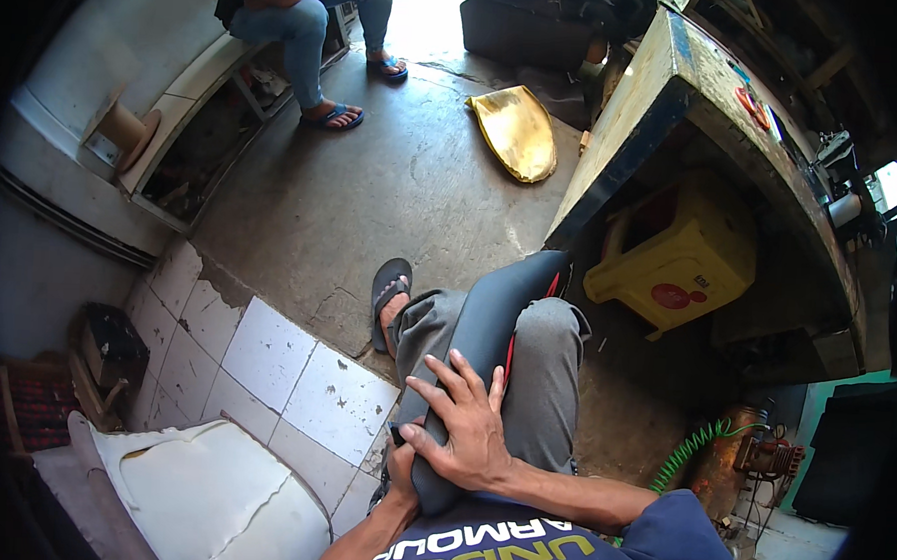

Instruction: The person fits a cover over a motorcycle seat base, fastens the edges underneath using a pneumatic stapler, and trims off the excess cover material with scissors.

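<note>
Resting across our thighs, a long black padded piece lies under our hands: the right hand spreads flat upon it, while the left hand touches its near end, its grip too hidden to tell. Ahead on our left, a low cabinet holds jumbled contents we cannot make out; beneath the worktop sits a yellow plastic stool.

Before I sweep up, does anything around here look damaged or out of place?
The white floor tiles at left look chipped, with a jagged edge against the grey floor. A yellow, rounded panel lies loose on that floor, possibly out of place. The dark pad under your right hand shows no obvious damage.
</note>
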### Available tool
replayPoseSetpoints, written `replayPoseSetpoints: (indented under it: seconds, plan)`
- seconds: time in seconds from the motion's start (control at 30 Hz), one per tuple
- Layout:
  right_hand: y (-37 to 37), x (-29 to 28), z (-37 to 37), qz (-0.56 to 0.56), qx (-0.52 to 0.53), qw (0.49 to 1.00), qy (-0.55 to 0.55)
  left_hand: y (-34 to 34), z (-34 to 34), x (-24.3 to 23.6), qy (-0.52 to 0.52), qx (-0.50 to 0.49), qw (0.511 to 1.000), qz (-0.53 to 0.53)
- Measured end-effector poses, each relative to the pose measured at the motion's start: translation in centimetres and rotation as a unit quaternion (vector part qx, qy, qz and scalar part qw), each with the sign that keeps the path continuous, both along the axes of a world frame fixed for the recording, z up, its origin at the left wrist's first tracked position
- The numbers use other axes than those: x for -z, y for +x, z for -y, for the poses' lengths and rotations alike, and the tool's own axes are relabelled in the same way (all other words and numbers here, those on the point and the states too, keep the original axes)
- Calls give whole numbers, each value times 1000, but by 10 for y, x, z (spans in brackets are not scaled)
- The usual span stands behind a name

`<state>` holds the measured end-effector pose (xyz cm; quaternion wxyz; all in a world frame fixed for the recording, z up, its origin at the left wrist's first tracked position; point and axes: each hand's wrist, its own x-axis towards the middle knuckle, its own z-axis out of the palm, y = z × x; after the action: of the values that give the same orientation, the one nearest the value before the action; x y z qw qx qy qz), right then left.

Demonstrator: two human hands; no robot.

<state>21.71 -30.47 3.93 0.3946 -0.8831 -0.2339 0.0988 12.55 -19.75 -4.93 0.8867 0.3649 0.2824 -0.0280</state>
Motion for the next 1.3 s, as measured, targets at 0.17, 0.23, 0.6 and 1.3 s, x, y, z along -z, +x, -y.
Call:
replayPoseSetpoints:
  seconds: [0.17, 0.23, 0.6, 1.3]
  plan:
    - [-15, -19, -12, 31, -36, 997, -65, -20, 6, -4, -28, -24, 999, 2]
    - [-10, -21, -23, 56, -76, 984, -149, -13, 2, -16, -55, -4, 998, -28]
    - [39, 50, 24, -44, 237, 966, 91, -10, -10, 16, 330, 162, 907, 205]
    - [-33, 63, 39, -79, 259, 931, 247, 16, 15, -26, 440, 92, 844, 292]
